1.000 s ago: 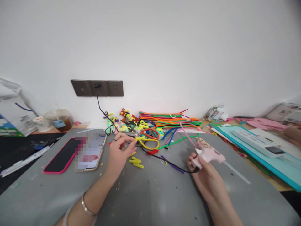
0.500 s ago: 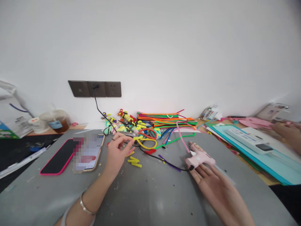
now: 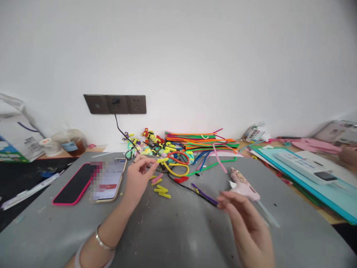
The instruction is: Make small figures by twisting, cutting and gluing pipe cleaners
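Note:
My left hand (image 3: 139, 176) pinches a short yellow pipe cleaner piece (image 3: 163, 160) between thumb and fingertips. Several more short yellow pieces (image 3: 162, 191) and a pink one lie on the grey mat below it. My right hand (image 3: 248, 227) is over the mat at the right, its fingers loosely bent and apart from the thumb, with nothing visible in it. Its fingertips are blurred and overlap the black cord. Behind that hand lies a pale pink hot glue gun (image 3: 245, 190), partly hidden, with a clear glue stick (image 3: 269, 214) at its back.
Bundled pipe cleaners (image 3: 200, 141) and small craft figures (image 3: 152, 137) lie along the wall. Two phones (image 3: 74, 186) rest at left, near a drink cup (image 3: 74, 143). A black cord (image 3: 192, 191) crosses the mat. Blue folders (image 3: 309, 178) and another person's hand (image 3: 348, 154) are at right.
My right hand has come away from under the glue gun and turned over, now in front of it. The glue gun stays on the mat. My left hand keeps its pinch.

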`<state>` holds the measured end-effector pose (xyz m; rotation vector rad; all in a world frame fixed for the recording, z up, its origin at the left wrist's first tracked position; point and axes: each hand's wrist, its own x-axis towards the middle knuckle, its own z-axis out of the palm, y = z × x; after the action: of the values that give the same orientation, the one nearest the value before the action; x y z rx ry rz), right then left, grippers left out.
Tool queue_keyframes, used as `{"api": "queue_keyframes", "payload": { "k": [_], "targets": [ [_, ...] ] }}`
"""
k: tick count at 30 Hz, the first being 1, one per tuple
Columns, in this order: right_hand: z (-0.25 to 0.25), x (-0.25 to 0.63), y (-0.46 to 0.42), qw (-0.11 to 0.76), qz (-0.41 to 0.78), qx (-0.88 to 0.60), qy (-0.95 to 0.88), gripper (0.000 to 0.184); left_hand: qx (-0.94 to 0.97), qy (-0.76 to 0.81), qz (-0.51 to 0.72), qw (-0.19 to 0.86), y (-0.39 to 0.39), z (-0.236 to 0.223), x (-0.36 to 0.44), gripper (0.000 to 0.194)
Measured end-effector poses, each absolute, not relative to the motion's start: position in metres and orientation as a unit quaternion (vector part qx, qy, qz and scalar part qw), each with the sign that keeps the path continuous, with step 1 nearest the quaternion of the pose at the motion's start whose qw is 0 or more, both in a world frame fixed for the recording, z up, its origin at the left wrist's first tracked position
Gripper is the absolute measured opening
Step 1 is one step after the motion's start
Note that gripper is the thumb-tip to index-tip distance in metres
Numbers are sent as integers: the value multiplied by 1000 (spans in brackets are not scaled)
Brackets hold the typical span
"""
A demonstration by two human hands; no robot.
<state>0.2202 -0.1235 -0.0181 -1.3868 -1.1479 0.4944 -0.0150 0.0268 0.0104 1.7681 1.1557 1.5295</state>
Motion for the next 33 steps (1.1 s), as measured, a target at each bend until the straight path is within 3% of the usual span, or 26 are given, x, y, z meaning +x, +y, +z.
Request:
{"api": "queue_keyframes", "payload": {
  "k": [4,8,11,19,27,33],
  "targets": [
    [4,200,-78,466,164,-508,-706,6,643,445,562,269,29,12,-18,15],
    [3,172,-41,331,143,-483,-798,15,640,446,567,264,29,9,-17,15],
    [-1,154,-25,276,130,-469,-829,14,649,441,569,247,29,8,-16,14],
    [0,148,-15,221,168,-519,-809,17,650,447,566,240,29,8,-15,17],
    [-10,162,-8,303,210,-493,-788,15,643,449,567,251,27,9,-13,17],
    [-13,150,-13,242,131,-501,-820,10,649,447,559,258,26,11,-12,14]
  ]
}}
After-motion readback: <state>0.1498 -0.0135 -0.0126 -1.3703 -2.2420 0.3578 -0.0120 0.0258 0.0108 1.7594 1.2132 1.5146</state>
